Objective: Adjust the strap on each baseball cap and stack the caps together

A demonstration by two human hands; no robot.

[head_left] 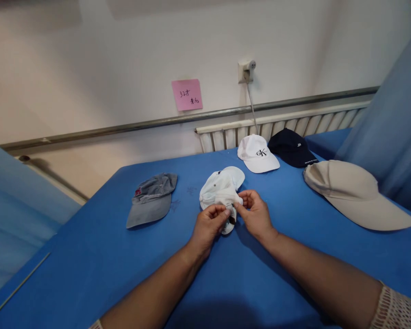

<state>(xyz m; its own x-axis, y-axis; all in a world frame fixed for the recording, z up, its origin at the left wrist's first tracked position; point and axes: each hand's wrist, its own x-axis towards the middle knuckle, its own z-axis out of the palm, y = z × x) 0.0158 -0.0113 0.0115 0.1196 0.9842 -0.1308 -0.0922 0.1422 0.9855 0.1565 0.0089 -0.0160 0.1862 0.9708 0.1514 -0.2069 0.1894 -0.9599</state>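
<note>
Middle of the frame: a pale cap (214, 187) is seen on the blue-covered surface (102, 265), tilted on its side, brim turned toward the upper right, back strap (229, 211) toward the lower edge. A dark patch is noted low on it, beside the strap; its nature cannot be told.

Cap gripped from both sides. By the left hand (207, 227), left of the strap, the fabric is pinched between thumb and curled fingers. By the right hand (256, 214), right of the strap, the cap's edge is likewise pinched between thumb and forefinger. Whether the strap is fastened cannot be told. Both forearms are extended from the lower edge of the frame; a knitted sleeve (392, 308) is seen at lower right.

Left of centre: a grey cap (150, 208) with a red mark, brim toward the lower left. Right of upper centre: a white cap (251, 148) lettered in black, touched or overlapped by a black cap (289, 146) just beside it. Far right: a long-brimmed beige cap (352, 187). Lower left corner: a thin stick (18, 286).

Upper middle: a pink note (187, 103) is stuck to the wall, handwritten; right of it, a socket (240, 73) with a plug inserted.
</note>
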